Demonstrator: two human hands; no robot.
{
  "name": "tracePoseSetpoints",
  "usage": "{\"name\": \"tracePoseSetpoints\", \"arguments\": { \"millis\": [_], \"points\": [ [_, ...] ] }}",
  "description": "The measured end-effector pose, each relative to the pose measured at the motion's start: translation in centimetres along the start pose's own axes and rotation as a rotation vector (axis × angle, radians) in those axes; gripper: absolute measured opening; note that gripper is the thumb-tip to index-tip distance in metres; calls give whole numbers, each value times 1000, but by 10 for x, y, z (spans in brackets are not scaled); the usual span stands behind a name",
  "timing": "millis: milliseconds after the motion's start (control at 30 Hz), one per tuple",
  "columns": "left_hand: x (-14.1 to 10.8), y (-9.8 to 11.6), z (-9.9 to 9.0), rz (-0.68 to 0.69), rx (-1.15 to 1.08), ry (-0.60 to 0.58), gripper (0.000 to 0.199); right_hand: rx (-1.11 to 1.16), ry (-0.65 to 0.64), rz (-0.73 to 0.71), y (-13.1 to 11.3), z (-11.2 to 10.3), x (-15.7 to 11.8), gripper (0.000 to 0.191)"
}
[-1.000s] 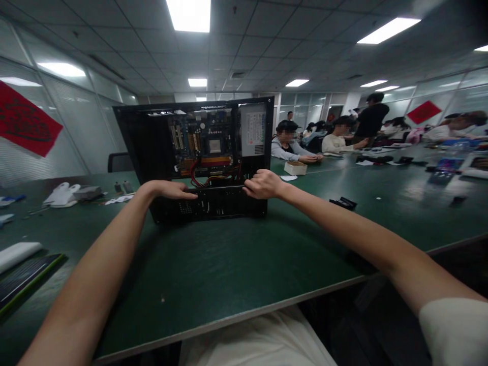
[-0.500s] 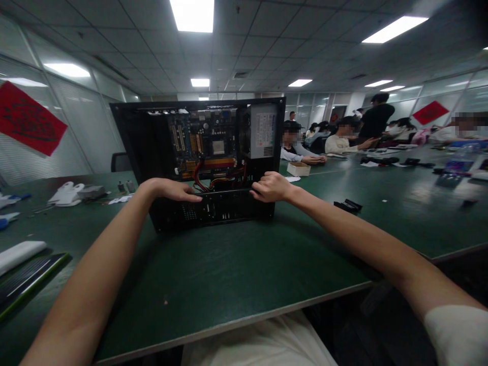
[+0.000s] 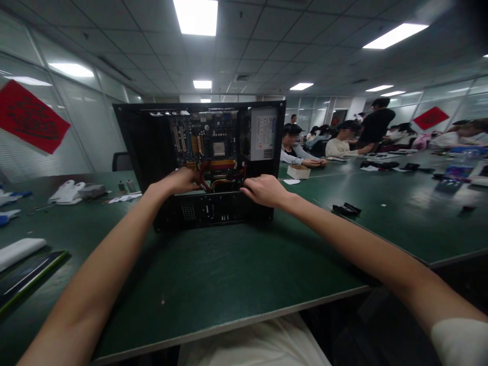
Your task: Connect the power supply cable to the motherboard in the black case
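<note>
An open black computer case (image 3: 213,209) stands on the table in front of me, its inside facing me. Within it show a motherboard (image 3: 219,137), a power supply (image 3: 264,134) at the upper right and a bundle of red, yellow and black cables (image 3: 206,180) low in the middle. My left hand (image 3: 181,181) reaches in from the left, its fingers closed at the red cables; the fingertips are partly hidden. My right hand (image 3: 265,190) is curled over the inner rail at the lower right, close to the cables. What its fingers hold is hidden.
At the left lie a white object and a green-edged black box (image 3: 30,279), with a white plastic bag (image 3: 65,192) farther back. A small open carton (image 3: 298,172) and black parts (image 3: 346,209) are on the right. Several people sit across the table.
My left hand has left the case's lower rail and moved up and inward to the cables. My right hand has shifted slightly left along the rail. The case stays in place.
</note>
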State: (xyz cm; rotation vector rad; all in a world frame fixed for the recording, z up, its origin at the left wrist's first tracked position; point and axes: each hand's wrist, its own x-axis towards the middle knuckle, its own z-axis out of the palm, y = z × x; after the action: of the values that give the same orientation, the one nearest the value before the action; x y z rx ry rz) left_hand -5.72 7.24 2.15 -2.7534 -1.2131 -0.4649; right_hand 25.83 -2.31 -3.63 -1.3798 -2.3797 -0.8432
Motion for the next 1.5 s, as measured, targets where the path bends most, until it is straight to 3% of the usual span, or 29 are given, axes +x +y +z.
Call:
{"name": "tracePoseSetpoints", "arguments": {
  "millis": [67,133,200,267,367,500,700,800,900,1100,1500],
  "points": [
    [-1,12,-5,48,44,17,31,128,117,0,-7,2,16,35],
    [-3,25,-10,102,95,54,31,228,209,-34,-12,5,38,55],
    [-4,36,-13,154,145,119,31,291,209,-41,-16,8,62,70],
    [-4,40,-14,195,177,187,28,336,157,1,-18,10,83,72],
    [1,35,-10,260,168,282,18,379,123,26,-22,10,104,59],
    [11,17,-1,337,85,414,10,357,82,-16,-22,13,113,30],
    [20,-2,11,273,-9,505,9,176,10,91,4,20,106,26],
    [28,-7,17,264,-23,471,8,48,-58,109,10,17,102,36],
    [41,-12,24,238,44,351,9,-8,-90,96,5,12,100,42],
    [60,-9,30,191,162,116,20,20,-116,-81,-7,11,99,30],
    [65,-2,36,146,263,61,31,94,-121,-89,-3,17,103,26]
  ]
}}
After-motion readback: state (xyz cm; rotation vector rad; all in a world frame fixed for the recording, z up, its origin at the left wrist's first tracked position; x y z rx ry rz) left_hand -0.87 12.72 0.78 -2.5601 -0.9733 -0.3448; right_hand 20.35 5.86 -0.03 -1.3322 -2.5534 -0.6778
